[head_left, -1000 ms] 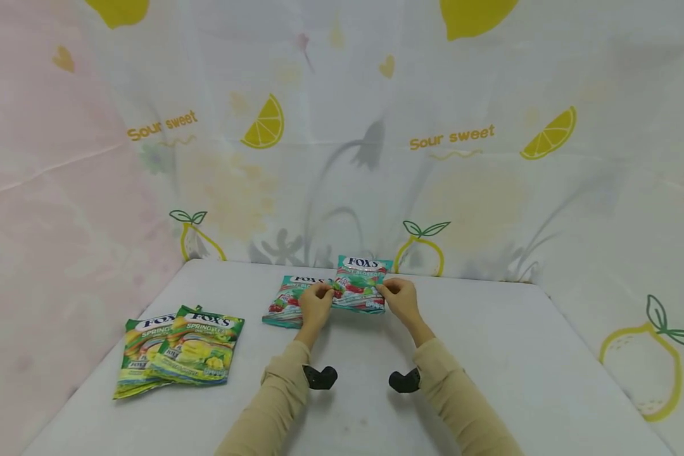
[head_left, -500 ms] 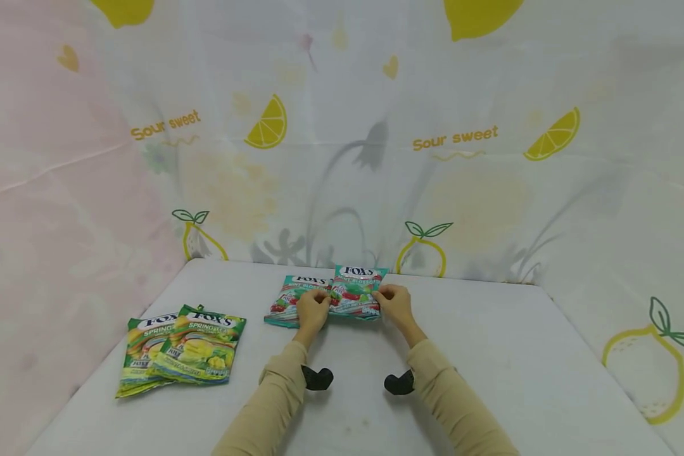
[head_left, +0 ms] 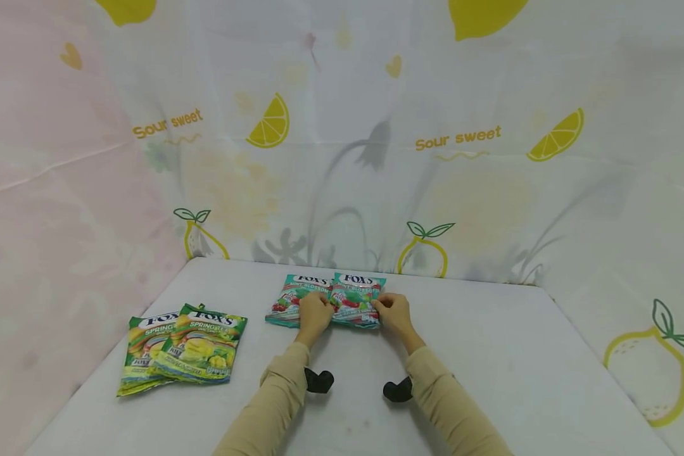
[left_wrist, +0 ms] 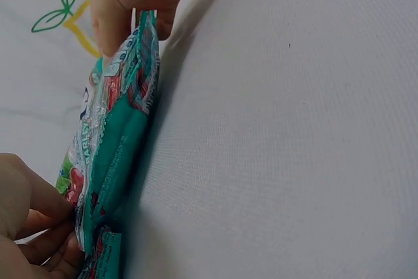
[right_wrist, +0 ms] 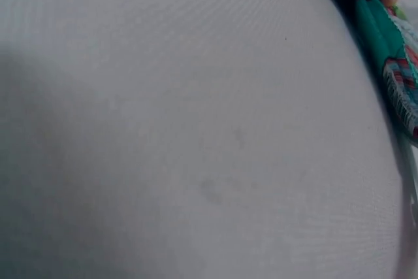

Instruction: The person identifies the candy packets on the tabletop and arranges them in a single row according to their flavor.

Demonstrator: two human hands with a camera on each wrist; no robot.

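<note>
Both hands pinch one teal candy bag (head_left: 354, 303) labelled FOX'S, at the far middle of the table. The left hand (head_left: 316, 313) holds its left edge and the right hand (head_left: 395, 313) its lower right side. Seen from the left wrist, the candy bag (left_wrist: 121, 142) lies low along the white surface, the left hand (left_wrist: 29, 217) at one end and the right hand (left_wrist: 134, 1) at the other. A second teal candy bag (head_left: 287, 303) lies just left, partly hidden by the left hand. The right wrist view catches only part of the held candy bag (right_wrist: 382, 34).
Two yellow-green candy bags overlap at the left, the upper candy bag (head_left: 202, 345) lying across the lower candy bag (head_left: 139, 354). A lemon-print cloth backdrop (head_left: 342, 177) rises behind the white table (head_left: 490, 354).
The held teal candy bag has come down and slightly toward the person, from tilted up to low on the table beside the other teal bag. Both hands have lowered with it.
</note>
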